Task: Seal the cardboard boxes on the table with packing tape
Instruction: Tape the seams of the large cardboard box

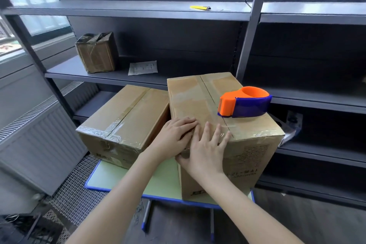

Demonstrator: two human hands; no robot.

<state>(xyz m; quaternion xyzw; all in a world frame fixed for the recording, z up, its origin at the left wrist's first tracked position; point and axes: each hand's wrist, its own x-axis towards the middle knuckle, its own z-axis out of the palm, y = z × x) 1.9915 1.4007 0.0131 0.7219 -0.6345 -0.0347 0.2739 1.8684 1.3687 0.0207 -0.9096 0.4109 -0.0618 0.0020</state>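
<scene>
At frame centre, the left hand [174,134] and right hand [206,148] press flat, fingers straight, on the tall box's [247,164] near top edge. The tape dispenser [243,103] sits on its top, right of centre.

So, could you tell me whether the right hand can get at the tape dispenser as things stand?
Probably yes: the tape dispenser sits on the box the right hand presses, with bare box top between them.

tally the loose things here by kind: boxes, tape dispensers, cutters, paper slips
cardboard boxes: 3 (tall box and low box on the table, small box on the shelf)
tape dispenser: 1
yellow cutter: 1
paper slip: 1
total: 6
</scene>
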